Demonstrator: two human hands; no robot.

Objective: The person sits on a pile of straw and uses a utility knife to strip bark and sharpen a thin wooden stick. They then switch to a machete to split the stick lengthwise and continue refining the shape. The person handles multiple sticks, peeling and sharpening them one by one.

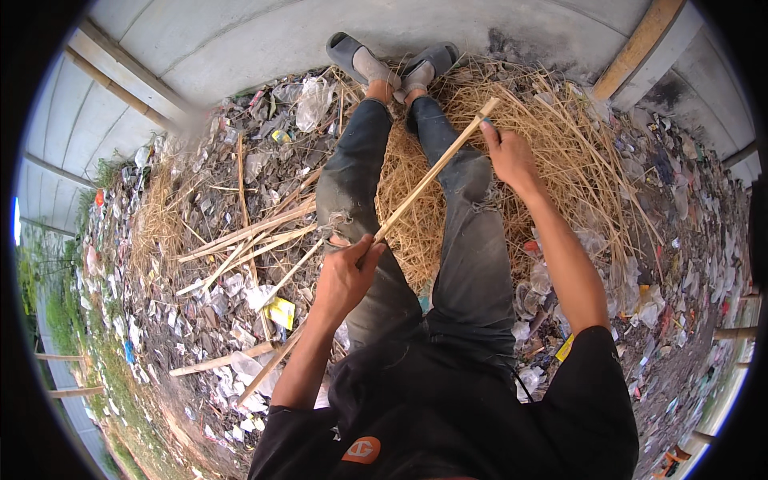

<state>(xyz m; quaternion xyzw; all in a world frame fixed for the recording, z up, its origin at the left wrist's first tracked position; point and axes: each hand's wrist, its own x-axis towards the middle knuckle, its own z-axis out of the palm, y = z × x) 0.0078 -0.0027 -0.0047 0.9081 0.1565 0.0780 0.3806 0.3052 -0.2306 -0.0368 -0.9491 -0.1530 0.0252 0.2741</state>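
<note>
A long, pale split bamboo strip (436, 170) slants across my thighs, its far end up and to the right. My left hand (348, 276) is closed around its lower part, above my left knee. At the upper end, my right hand (512, 156) is closed with its thumb and fingertips against the strip. A small teal bit shows by that thumb; what it belongs to is hidden in the hand. Between and beyond my legs lies a heap of thin straw-coloured shavings (412, 208).
More split bamboo strips (248, 240) lie on the littered ground at left. Plastic scraps and a yellow packet (280, 312) are strewn about. A grey wall (320, 40) with a wooden post (640, 48) stands beyond my sandalled feet (364, 64).
</note>
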